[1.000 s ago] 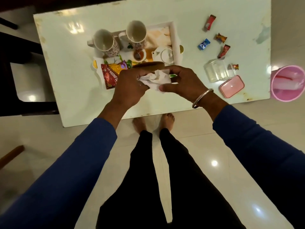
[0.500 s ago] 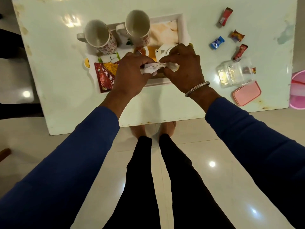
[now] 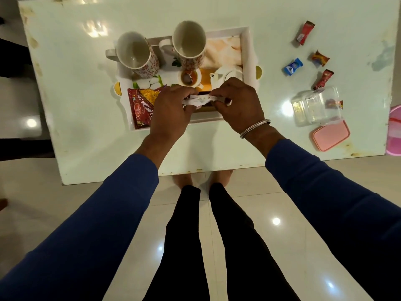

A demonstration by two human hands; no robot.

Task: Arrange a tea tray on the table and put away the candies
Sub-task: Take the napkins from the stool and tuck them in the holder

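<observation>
Head view, looking down on a pale tabletop (image 3: 86,127) that carries a white tea tray (image 3: 249,53). Both hands meet over the tray's near edge: the left hand (image 3: 171,111) and the right hand (image 3: 238,105), the latter wearing a metal bangle (image 3: 256,128), each pinch one end of a crumpled white paper napkin (image 3: 199,100) stretched between them, fingers closed on it in a tight grip. On the tray, two patterned mugs stand along its far side, the left mug (image 3: 136,55) at the tray's far-left corner and the right mug (image 3: 189,43) just beside it; a small white teapot (image 3: 225,74) sits near the tray's right wall, and a small cup with a tea strainer (image 3: 188,78) lies between the teapot and the mugs. A red snack packet (image 3: 141,107) occupies the tray's near-left corner, partly covered by the left hand. Well to the right of the tray, the candies lie loose on the tabletop: a red candy (image 3: 304,32) farthest away, an orange-brown candy (image 3: 320,58), a blue candy (image 3: 293,66) and a second red candy (image 3: 323,79). Nearer than these stands a clear plastic container (image 3: 314,107), lidless, with one further candy (image 3: 335,104) seen at it; whether inside or behind cannot be told. Its pink lid (image 3: 331,135) rests on the tabletop just beside the container, on its near side. A pink bucket (image 3: 395,131) shows at the right frame edge, beyond the tabletop.
</observation>
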